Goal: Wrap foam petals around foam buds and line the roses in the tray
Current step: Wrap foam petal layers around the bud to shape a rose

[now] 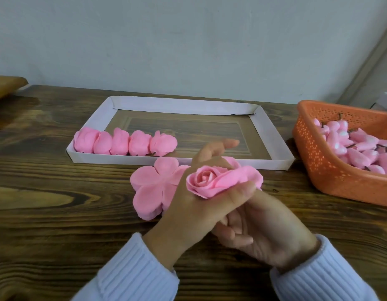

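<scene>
Five finished roses (119, 142) are lined along the near-left wall of the white tray (272, 135). Just near of it, flat petals (149, 192) are stacked on the table (58, 192). A half-wrapped rose (209, 181) is gripped by the left hand (188, 209). The right hand (270, 231) is curled underneath; whether anything is held cannot be told. Buds (357, 148) are piled in the orange basket (314, 161), far right.

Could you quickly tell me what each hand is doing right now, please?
Left hand: holding the rose, thumb curled round its petals.
Right hand: fingers curled under the rose; a grip cannot be told.
</scene>
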`<state>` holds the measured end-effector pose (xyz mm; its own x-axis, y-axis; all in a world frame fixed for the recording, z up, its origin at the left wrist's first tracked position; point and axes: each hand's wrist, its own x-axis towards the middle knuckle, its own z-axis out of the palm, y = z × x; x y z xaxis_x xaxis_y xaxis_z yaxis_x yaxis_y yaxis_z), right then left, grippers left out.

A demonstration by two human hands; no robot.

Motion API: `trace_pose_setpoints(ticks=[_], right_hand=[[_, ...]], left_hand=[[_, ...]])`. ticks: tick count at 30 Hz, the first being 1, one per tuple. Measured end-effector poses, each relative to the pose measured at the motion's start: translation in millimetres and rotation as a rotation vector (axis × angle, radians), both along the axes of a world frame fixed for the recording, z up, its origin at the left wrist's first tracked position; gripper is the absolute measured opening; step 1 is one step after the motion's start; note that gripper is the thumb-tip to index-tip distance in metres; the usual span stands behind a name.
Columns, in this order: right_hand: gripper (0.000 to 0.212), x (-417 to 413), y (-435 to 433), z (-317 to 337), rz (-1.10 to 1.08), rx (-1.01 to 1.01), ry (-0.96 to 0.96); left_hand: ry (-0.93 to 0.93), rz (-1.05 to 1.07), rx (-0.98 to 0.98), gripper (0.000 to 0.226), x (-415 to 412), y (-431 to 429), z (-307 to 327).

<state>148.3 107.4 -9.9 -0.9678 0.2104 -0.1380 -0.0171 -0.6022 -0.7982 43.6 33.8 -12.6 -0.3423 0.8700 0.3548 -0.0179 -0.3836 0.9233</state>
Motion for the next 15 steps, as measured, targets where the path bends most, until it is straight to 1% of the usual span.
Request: trace_pose_setpoints(ticks=[2,3,6,8,10,12,15], right_hand=[[0.04,-0.3,0.3,-2.1,-0.01,-0.116,0.037],[0.039,-0.1,0.5,-2.5,-0.022,-0.13,0.049],[0.044,-0.4,2.6,-1.9,-0.049,-0.135,0.068],[0.049,-0.6,4.4,-2.7,-0.066,-0.092,0.075],[0.048,-0.3,4.9,-3.0,-0.063,-0.029,0.101],[0.045,-0.9,3.8,-2.0,-0.056,-0.027,0.138],[0.05,-1.6,3.8,-2.5,-0.053,-0.042,0.081]], left_hand=[[0.039,0.012,-0.007,0.065,-0.8,0.7,-0.1],[0.077,0.028,0.002,0.063,-0.9,0.6,1.2],[0.157,0.075,0.039,0.043,0.8,1.0,3.3],[0.143,0.103,0.062,0.041,1.6,1.5,3.2],[0.147,0.137,0.092,0.042,2.4,2.2,3.2],[0.171,0.172,0.107,0.033,2.9,2.4,2.9],[0.171,0.225,0.084,0.022,3.5,0.6,5.7]])
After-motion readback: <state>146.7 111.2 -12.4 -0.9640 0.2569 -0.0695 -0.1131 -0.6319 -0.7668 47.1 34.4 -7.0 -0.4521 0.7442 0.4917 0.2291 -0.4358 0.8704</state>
